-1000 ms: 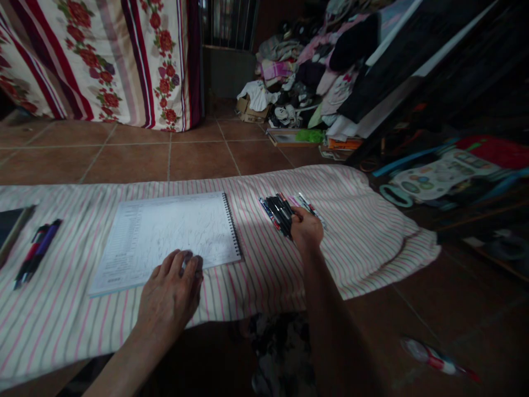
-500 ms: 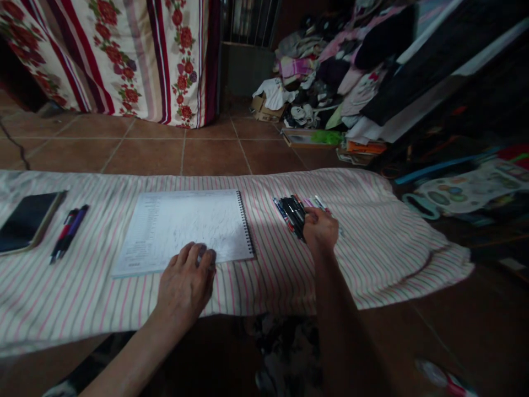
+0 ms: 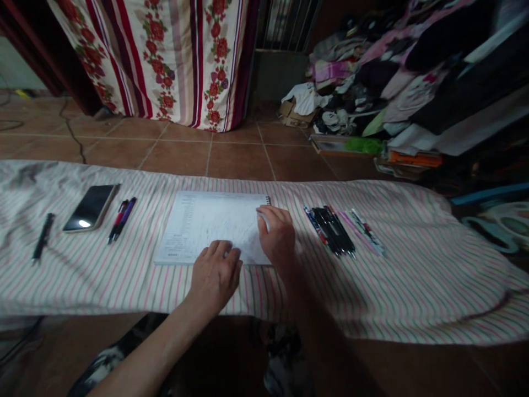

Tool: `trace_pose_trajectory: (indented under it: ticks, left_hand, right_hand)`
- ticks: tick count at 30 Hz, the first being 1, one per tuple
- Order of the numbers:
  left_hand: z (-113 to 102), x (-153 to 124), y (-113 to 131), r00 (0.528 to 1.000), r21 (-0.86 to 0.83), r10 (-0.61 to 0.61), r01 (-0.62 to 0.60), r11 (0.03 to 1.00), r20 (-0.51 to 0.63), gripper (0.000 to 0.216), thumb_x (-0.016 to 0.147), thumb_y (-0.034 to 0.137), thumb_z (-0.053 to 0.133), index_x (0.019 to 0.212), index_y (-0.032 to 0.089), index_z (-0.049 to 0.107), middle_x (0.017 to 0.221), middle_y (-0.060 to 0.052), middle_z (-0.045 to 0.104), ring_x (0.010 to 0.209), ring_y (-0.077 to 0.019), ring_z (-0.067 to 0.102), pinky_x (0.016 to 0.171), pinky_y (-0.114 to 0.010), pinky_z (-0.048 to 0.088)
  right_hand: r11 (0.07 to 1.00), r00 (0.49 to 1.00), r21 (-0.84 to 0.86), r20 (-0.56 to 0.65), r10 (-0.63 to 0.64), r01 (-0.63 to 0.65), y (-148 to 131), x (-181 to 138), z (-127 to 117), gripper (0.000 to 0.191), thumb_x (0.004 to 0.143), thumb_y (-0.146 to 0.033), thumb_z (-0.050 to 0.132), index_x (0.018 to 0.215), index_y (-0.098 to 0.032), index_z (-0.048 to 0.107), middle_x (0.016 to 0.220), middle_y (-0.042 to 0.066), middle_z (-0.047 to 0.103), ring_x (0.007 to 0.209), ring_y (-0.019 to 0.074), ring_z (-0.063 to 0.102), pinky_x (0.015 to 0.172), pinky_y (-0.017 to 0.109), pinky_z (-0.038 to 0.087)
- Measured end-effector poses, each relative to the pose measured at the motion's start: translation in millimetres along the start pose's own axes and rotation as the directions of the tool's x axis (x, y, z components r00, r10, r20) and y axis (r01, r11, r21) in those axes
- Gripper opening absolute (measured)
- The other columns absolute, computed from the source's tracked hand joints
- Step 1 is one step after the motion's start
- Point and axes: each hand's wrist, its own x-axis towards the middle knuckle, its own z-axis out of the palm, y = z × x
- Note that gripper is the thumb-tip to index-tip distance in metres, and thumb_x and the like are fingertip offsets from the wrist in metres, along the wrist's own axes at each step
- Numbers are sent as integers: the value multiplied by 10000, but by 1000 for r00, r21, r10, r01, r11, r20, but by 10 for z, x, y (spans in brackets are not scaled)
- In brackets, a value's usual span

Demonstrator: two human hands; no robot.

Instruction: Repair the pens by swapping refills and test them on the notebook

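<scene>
- we find the spiral notebook (image 3: 219, 218) at the middle of the frame, open to a marked page, lying flat on a striped cloth (image 3: 433, 270).
- left hand (image 3: 215, 273): on the lower edge of the page, fingers bent and close together; we cannot tell whether it pinches anything.
- right hand (image 3: 281, 234): over the page's right edge, covering much of the binding; thumb and forefinger spread slightly at the tips.
- right of centre we note a row of black pens (image 3: 332, 229), with lighter-coloured pens (image 3: 369, 232) just beside it.
- left of the notebook we record a purple pen (image 3: 125, 218) beside a red-and-black pen (image 3: 118, 214), then a phone (image 3: 91, 205).
- far left of the frame: a black pen (image 3: 43, 240).
- upper left of the frame: a floral curtain (image 3: 182, 66).
</scene>
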Motion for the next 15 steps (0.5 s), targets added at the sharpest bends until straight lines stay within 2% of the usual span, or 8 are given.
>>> trace_pose_trajectory:
  ticks: [3, 9, 15]
  left_hand:
    - [-18, 21, -89, 998, -46, -57, 55, 997, -35, 222, 900, 232, 437, 1000, 192, 630, 1035, -80, 631, 948, -210, 570, 793, -357, 501]
    - [-165, 46, -317, 984, -34, -176, 175, 984, -34, 233, 907, 254, 433, 988, 198, 645, 1040, -71, 644, 969, -205, 578, 783, -339, 505]
    - [-326, -21, -839, 934, 56, -333, 342, 938, -131, 254, 889, 257, 444, 984, 173, 664, 1119, -109, 620, 1051, -263, 539, 846, -386, 494]
  right_hand:
    - [998, 998, 65, 55, -15, 11, -174, 4, 128, 246, 875, -181, 449, 1020, -151, 646, 1039, 100, 681, 984, 232, 559, 897, 374, 431]
    - [993, 993, 115, 118, -28, 15, -422, 16, 337, 239, 874, -172, 453, 1003, -165, 654, 997, 90, 692, 931, 231, 580, 857, 368, 453]
    - [990, 990, 135, 132, -51, 33, -546, 18, 450, 215, 867, -166, 472, 967, -164, 661, 956, 81, 699, 893, 225, 593, 839, 349, 460]
